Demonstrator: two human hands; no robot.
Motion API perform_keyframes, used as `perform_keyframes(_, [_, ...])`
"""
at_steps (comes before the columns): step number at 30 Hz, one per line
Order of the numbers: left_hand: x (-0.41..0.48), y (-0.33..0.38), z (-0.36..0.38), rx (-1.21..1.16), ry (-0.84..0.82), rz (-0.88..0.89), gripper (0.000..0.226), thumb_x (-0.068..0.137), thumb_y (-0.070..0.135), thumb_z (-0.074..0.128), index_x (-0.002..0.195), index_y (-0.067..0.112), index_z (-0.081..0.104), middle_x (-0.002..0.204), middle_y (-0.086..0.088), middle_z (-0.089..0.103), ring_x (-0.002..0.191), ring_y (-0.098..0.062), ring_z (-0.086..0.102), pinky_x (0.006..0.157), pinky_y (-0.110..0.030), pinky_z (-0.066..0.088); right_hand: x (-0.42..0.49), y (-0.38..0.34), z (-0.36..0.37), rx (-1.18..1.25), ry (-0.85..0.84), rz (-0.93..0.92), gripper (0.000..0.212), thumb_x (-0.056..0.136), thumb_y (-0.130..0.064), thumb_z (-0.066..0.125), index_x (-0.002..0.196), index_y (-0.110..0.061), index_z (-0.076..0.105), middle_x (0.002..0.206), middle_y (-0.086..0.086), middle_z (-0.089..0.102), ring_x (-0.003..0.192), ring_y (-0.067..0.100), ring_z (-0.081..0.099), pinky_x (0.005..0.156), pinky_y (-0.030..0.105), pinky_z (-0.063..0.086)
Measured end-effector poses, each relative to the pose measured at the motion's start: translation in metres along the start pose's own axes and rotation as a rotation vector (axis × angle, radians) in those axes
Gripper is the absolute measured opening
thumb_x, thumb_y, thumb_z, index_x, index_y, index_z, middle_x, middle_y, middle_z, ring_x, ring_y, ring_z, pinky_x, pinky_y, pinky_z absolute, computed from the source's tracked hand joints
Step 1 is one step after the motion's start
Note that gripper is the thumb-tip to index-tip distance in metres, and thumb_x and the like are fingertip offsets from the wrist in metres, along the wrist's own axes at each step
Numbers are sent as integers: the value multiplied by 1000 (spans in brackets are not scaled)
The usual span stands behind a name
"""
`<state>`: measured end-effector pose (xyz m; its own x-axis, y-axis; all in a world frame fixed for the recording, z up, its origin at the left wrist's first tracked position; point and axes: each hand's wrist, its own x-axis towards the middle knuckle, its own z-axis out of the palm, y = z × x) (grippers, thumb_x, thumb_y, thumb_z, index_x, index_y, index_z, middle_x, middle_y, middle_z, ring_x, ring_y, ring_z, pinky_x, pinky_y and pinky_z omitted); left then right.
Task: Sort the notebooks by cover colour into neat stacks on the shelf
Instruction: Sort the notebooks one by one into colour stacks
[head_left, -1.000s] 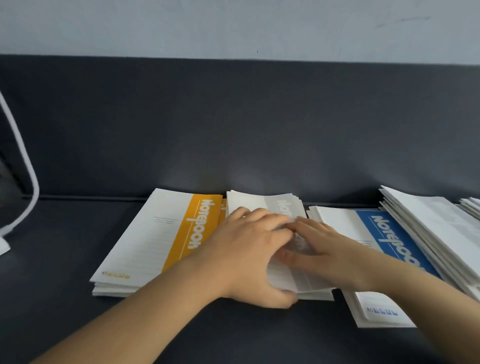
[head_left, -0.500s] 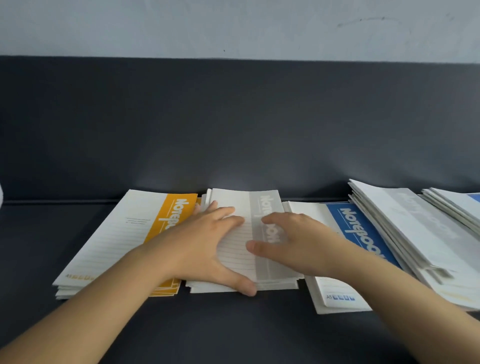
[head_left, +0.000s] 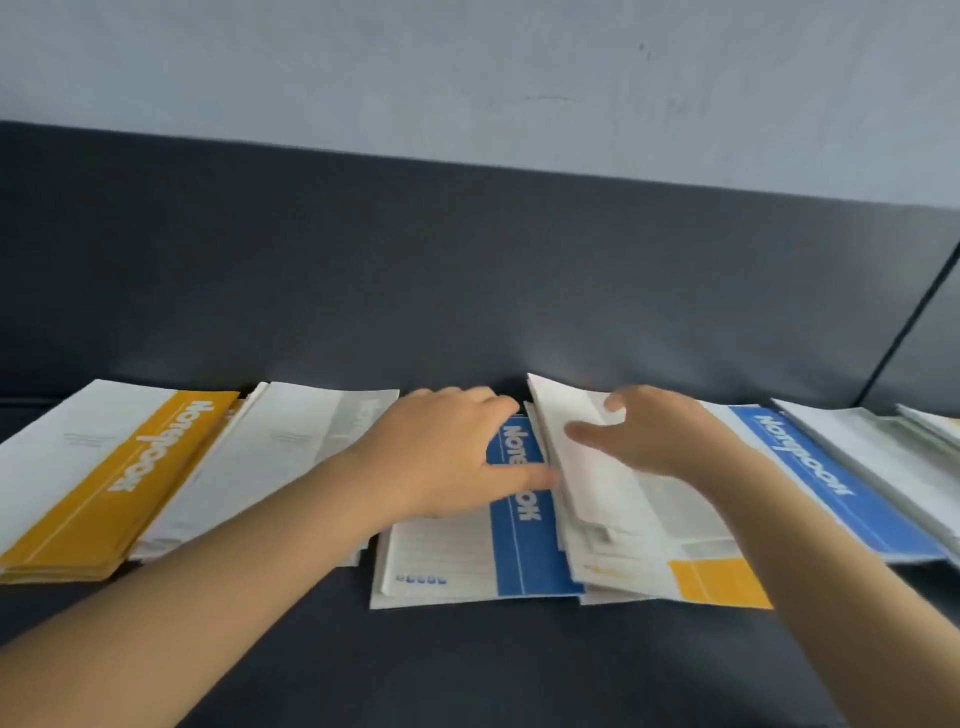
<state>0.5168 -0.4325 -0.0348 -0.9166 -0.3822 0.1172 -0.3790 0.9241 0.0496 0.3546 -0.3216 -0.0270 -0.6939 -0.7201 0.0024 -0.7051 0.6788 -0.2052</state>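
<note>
The left hand (head_left: 441, 457) lies flat and released on a blue-banded notebook (head_left: 524, 561), fingers straight and thumb stretched toward the right hand. The part of the notebook nearest the person sticks out from under the palm.

Just beside that thumb, the right hand (head_left: 665, 441) rests spread on a pale notebook (head_left: 597, 483). Its thumb and fingertips press on the cover and do not close around it. This notebook tops a loose, uneven pile and is tilted, its edge toward the left hand raised. Below the right wrist, a yellow-banded notebook (head_left: 722, 582) shows at the pile's near corner.

Beyond the left forearm sits a grey-banded stack (head_left: 280, 447), and beyond that a yellow stack (head_left: 119, 478), squared up.

On the outer side of the right hand lies another blue-banded notebook (head_left: 815, 473), and past it more grey covers (head_left: 883, 457) overlap.

Everything rests on the dark shelf (head_left: 467, 665).
</note>
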Motion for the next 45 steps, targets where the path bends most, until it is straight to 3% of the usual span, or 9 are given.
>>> perform_keyframes(8, [60,85,33,48,-77,-175,77,80,83,33,121,19,48,128,2,53,111,-24,49,84,-37,41,20,87,7,55,-27,-54,58,86,-59,51,125,-17,52,121,3,60,111,25,53,85,32,42])
perform_keyframes(15, [69,106,38,-252,97,-292,63,84,42,63,140,21,42,145,6,42,132,-17,40,101,-31,39,23,85,35,-27,100,-208,48,92,-55,35,106,-14,57,112,6,63,115,28,47,96,40,32])
perform_keyframes(20, [77,105,36,-241,12,-466,81,79,55,67,142,17,33,151,-2,27,137,-24,31,101,-33,34,31,91,45,-22,66,-276,45,94,-45,23,106,-17,56,115,2,62,122,27,43,111,49,19])
perform_keyframes(23, [80,93,33,-441,-44,-537,95,64,58,81,139,22,37,143,1,40,128,-21,44,99,-32,43,23,94,41,-21,52,-310,44,97,-48,25,117,-20,54,124,3,57,131,23,37,113,54,3])
perform_keyframes(26, [79,81,30,-746,67,-547,48,68,32,87,105,28,58,106,11,63,100,-10,60,84,-28,53,17,97,37,-35,17,-357,52,98,-53,20,138,-27,41,139,2,49,137,21,32,112,56,-7])
perform_keyframes(29, [76,73,33,-855,113,-544,63,70,32,86,125,24,57,121,9,61,112,-10,56,86,-24,46,13,95,33,8,-22,-428,54,98,-53,17,148,-34,25,149,-4,39,141,17,28,111,55,-12])
perform_keyframes(34, [69,80,32,-851,201,-499,74,73,30,84,138,28,49,132,13,48,116,-9,49,90,-25,41,7,92,34,100,-54,-521,48,101,-46,19,146,-32,29,142,-5,47,135,17,35,113,49,9])
perform_keyframes(38, [70,92,27,-1135,205,-462,46,82,6,75,101,40,51,110,12,63,99,-8,63,81,-28,54,9,92,35,202,17,-485,41,102,-40,24,131,-21,46,127,0,58,118,24,50,98,40,35])
perform_keyframes(45, [66,85,11,-1344,290,-615,18,91,-2,58,99,10,70,93,-8,74,74,-19,71,64,-30,57,8,91,19,857,217,-313,50,95,-39,51,142,-26,36,140,-8,44,123,11,47,97,24,42])
